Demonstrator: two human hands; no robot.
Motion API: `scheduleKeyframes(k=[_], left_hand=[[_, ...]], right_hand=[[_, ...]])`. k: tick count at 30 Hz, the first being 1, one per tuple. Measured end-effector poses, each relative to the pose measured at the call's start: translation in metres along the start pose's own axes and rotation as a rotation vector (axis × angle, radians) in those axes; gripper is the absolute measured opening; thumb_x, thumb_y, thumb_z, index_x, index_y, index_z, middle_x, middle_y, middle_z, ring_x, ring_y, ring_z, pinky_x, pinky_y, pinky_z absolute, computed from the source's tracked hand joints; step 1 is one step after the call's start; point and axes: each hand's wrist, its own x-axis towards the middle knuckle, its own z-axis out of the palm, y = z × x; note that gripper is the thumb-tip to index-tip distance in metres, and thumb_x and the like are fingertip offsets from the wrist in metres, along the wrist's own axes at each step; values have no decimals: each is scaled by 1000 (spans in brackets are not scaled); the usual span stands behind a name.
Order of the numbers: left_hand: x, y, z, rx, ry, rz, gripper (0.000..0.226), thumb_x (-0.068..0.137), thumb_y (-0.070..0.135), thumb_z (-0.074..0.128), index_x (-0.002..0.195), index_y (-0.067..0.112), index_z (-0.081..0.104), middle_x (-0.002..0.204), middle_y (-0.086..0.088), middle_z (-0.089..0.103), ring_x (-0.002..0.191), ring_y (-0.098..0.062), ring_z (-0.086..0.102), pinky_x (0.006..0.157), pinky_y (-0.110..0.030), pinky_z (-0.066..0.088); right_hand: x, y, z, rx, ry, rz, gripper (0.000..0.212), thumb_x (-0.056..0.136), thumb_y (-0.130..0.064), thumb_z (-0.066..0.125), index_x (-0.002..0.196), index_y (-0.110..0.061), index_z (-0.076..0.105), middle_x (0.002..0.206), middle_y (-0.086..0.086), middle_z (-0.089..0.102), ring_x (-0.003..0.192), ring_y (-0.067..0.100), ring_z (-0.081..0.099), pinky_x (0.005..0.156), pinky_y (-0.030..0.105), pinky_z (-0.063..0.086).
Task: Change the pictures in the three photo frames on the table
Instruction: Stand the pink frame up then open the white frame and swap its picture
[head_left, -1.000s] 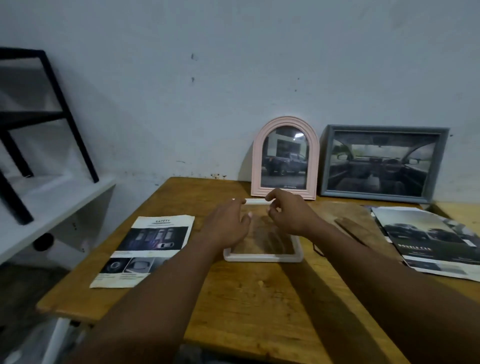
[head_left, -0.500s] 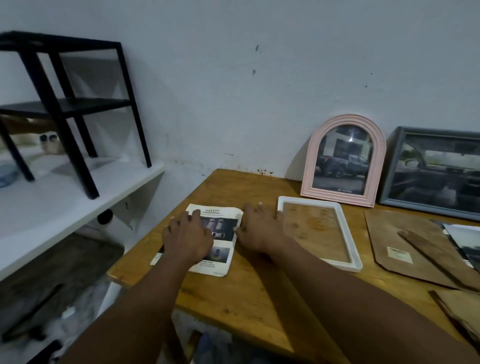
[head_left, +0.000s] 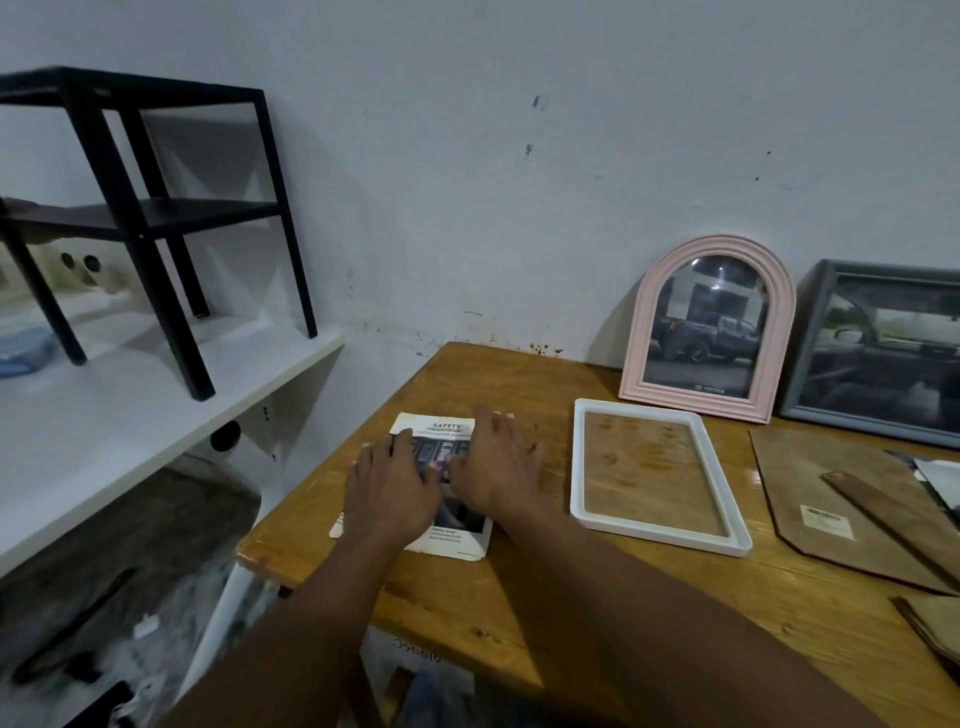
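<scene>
- Both hands flat on the leaflet (head_left: 445, 427) near the table's (head_left: 519, 613) front-left corner.
- Left hand (head_left: 392, 486): palm down on the leaflet's left half, fingers stretched out and a little spread, gripping nothing.
- Right hand (head_left: 493, 462): palm down on the leaflet's right side, fingers extended and fanned, not curled on anything; thumb side touches or nearly touches the left hand, can't tell which.
- Leaflet: white page, "SAFETY" heading at the top, dark photos mostly hidden under the hands, lower edge near the table's front edge.
- White frame (head_left: 579, 467): lies flat just right of the right hand, apart from it; no picture inside, wood shows through with smudges on the glazing.
- Pink frame (head_left: 644, 332): arched, upright, leaning on the wall behind the white frame; holds a dark pickup photo with "TOYOTA" at the bottom.
- Grey frame (head_left: 802, 353): upright against the wall just right of the pink one, cut by the picture edge; car interior photo.
- Backing board (head_left: 795, 499): brown, flat on the table right of the white frame, with its stand strip and a barcode sticker.
- Black rack (head_left: 156, 218): on a white shelf (head_left: 156, 415) left of the table.
</scene>
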Motion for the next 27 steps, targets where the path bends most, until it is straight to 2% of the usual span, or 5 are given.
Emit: scheduleKeyframes(k=[4,14,18,24,27], left_hand=[[-4,12,5,-36,-13,16,59,99,39,53,151,20,34,155,-8,43,145,-32,36,117,-49,35],[-3,17,3,-128,33,1,51,95,34,58,143,22,46,142,-4,55,129,-27,51,106,-49,47],[-3,36,-1,-234,25,74,49,94,35,56,141,29,46,139,2,57,122,-25,56,98,-52,51],[-6,106,9,-362,-108,256,49,95,47,50,142,37,41,143,8,52,122,-19,55,95,-50,54],[-9,141,19,-351,-179,343,53,98,42,53,148,30,40,147,6,48,130,-19,49,101,-48,51]], right_hand=[[9,16,-6,-131,-74,94,88,91,-57,54,156,-18,11,164,14,16,153,35,-3,115,67,-4],[4,10,-12,113,75,-35,63,88,-30,71,139,-25,34,130,3,61,122,28,55,107,52,30],[5,20,-35,368,159,-109,58,91,-10,66,138,-27,36,131,4,57,116,21,59,88,38,57],[10,83,-114,397,214,-37,68,87,-1,69,141,-26,37,137,5,54,113,16,58,67,16,51],[-4,131,-148,375,215,59,69,86,1,69,142,-24,38,134,7,54,107,17,61,57,19,55]])
